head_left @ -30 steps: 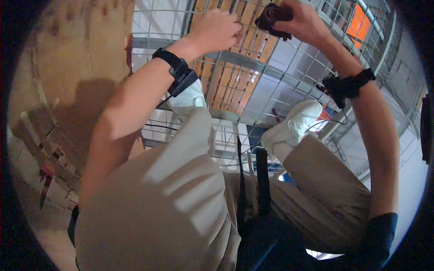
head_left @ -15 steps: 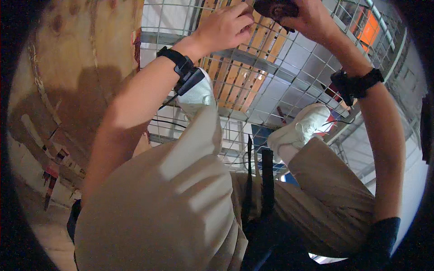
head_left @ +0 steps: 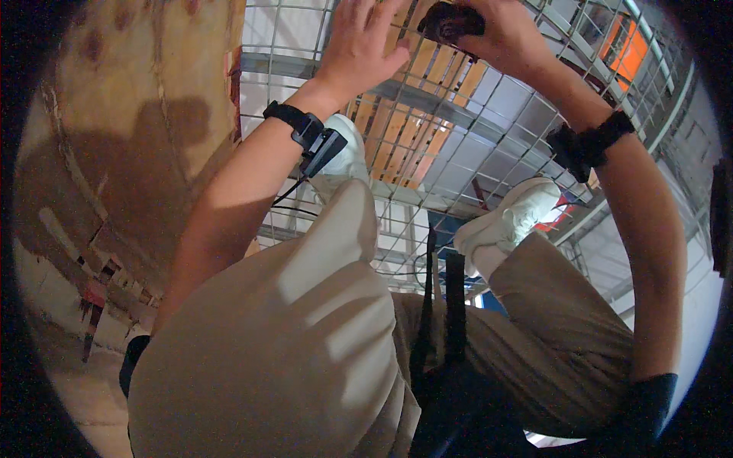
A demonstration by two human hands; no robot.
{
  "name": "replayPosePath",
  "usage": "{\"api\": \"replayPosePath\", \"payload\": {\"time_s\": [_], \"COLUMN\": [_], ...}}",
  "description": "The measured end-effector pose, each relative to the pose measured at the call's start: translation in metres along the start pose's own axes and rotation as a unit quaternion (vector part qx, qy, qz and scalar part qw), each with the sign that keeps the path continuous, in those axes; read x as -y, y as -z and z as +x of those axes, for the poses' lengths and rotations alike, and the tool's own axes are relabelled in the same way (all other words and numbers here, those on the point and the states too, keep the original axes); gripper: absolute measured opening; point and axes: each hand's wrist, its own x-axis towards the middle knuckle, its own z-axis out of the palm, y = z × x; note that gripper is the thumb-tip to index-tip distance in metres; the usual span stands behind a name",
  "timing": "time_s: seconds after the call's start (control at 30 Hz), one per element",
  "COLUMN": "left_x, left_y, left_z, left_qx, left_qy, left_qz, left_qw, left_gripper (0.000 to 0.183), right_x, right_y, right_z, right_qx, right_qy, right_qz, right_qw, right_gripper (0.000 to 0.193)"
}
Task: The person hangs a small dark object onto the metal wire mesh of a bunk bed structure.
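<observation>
My right hand [head_left: 508,37] grips a small black rounded object [head_left: 452,23] at the top of the head view; its exact kind is too dark to make out. To the left of it my left hand [head_left: 363,57] is open, thumb and fingers apart, with nothing in it. The top edge cuts off some of its fingertips. Both hands are over a metal wire mesh [head_left: 473,156]. A black strapped device [head_left: 309,137] sits on my left wrist, with a thin cable running from it, and another black device [head_left: 588,145] is on my right wrist.
My white shoes, left [head_left: 345,149] and right [head_left: 511,217], rest on the mesh. Wooden slats [head_left: 405,145] show through it. A stained plywood panel [head_left: 114,69] stands on the left. At the upper right are an orange panel [head_left: 626,53] and a metal tube [head_left: 649,34].
My left hand has opened, its fingers spreading upward, and moved slightly left, away from the black object. My right hand has shifted a little left and down, still holding that object.
</observation>
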Motion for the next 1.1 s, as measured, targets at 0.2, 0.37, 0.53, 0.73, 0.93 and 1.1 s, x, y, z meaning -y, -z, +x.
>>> {"api": "replayPosePath", "payload": {"time_s": [0.2,0.37,0.53,0.73,0.93,1.1], "left_x": [-0.007,-0.006,0.004,0.004,0.005,0.002], "left_y": [0.003,0.003,0.007,0.014,0.025,0.023], "left_z": [0.008,0.009,0.013,0.019,0.015,0.016], "left_qx": [0.049,0.058,0.043,0.037,0.093,0.095], "left_qy": [0.051,0.035,0.007,0.061,0.158,0.152], "left_qz": [0.015,0.015,0.029,0.128,0.175,0.174], "left_qw": [0.997,0.998,0.999,0.989,0.967,0.968], "left_gripper": [0.083,0.075,0.069,0.089,0.104,0.097], "right_x": [-0.005,-0.022,-0.058,-0.041,-0.012,0.008], "right_y": [0.012,0.009,0.026,0.072,0.021,-0.036], "right_z": [-0.008,-0.017,-0.017,0.005,-0.004,-0.036], "right_qx": [-0.018,-0.049,-0.03,-0.17,-0.001,-0.095], "right_qy": [-0.18,-0.136,-0.129,-0.1,-0.075,0.051], "right_qz": [0.172,0.22,0.351,0.132,-0.012,-0.029], "right_qw": [0.968,0.965,0.927,0.971,0.997,0.994], "right_gripper": [0.038,0.04,0.027,0.027,0.046,0.037]}}
